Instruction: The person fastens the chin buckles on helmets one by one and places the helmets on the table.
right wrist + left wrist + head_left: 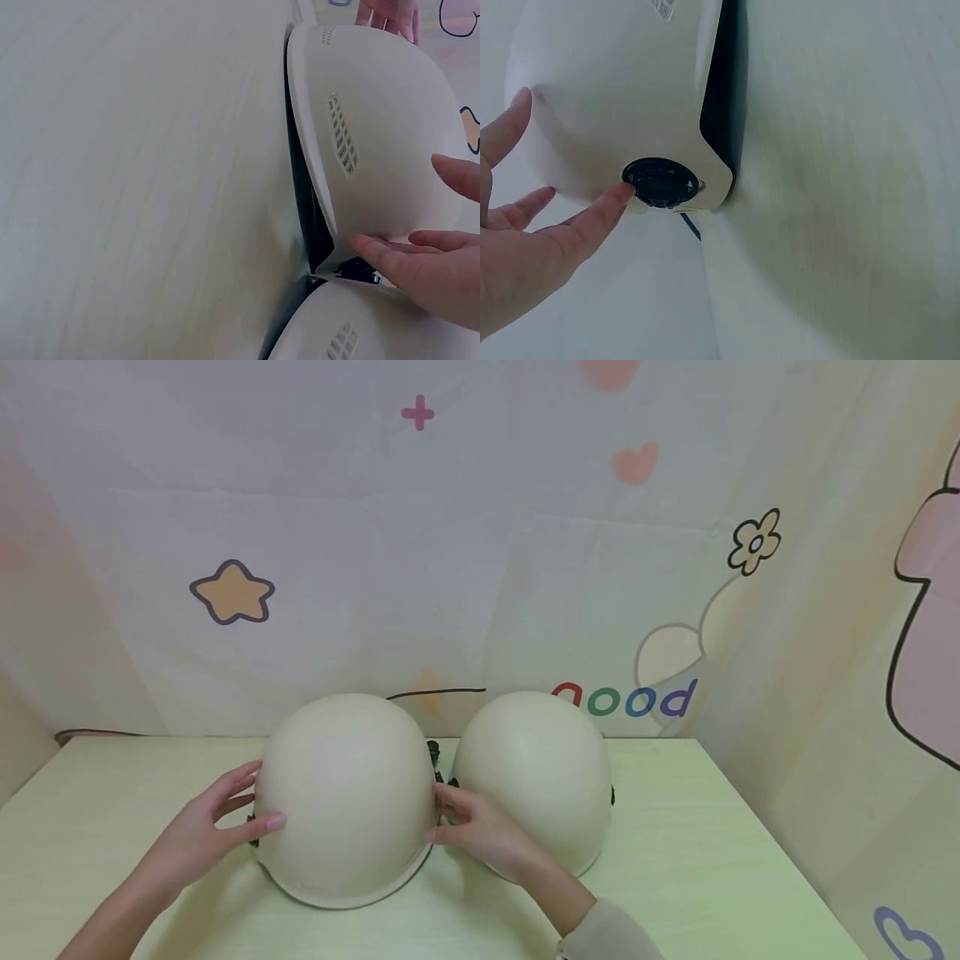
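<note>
A cream helmet (345, 802) sits dome up on the table, between my two hands. My left hand (198, 831) is at its left side, thumb toward the front and fingers spread; in the left wrist view a fingertip touches the round black knob (660, 182) on the shell. My right hand (487, 835) reaches in at the right side, fingertips at the lower shell near the rim. Slotted vents (343, 135) mark the shell in the right wrist view. Close beside it on the right stands a second cream helmet (536, 760), partly covered by my right hand and forearm.
The pale green table (697, 860) runs back to a printed cloth (480, 568) with a star, hearts and coloured letters. More cloth (840, 693) hangs along the right side. Dark fittings (435, 756) show in the narrow gap between the helmets.
</note>
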Tool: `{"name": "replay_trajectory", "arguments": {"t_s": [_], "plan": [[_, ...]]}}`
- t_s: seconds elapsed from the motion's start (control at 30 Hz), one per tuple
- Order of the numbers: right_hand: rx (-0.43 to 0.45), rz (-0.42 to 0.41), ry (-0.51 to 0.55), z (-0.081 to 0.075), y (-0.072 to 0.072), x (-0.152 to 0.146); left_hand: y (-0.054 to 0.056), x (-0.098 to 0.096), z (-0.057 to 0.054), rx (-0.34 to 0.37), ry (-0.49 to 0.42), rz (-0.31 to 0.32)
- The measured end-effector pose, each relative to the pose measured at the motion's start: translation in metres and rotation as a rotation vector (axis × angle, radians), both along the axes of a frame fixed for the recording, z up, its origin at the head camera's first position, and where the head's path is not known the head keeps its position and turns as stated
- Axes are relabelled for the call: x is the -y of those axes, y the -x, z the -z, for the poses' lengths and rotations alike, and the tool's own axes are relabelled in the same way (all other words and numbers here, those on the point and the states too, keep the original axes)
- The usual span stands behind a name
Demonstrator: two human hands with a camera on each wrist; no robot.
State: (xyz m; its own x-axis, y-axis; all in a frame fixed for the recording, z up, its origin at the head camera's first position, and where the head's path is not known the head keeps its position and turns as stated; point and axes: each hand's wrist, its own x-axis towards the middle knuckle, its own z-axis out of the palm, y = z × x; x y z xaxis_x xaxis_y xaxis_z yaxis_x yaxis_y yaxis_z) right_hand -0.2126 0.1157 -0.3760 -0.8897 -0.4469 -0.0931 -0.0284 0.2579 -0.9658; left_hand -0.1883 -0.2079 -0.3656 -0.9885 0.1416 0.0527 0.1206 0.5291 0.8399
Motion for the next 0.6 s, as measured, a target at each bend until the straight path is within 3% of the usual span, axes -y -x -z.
{"name": "replay_trajectory", "arguments": {"t_s": [0.27,0.6], "plan": [[0.045,-0.069,0.095,0.000,-0.003,0.005,0.007,0.009,0.000,-0.018,-0.038,0.025],[0.035,-0.130,0.079,0.000,-0.005,0.007,0.021,0.023,0.005,-0.011,-0.084,0.096]]}}
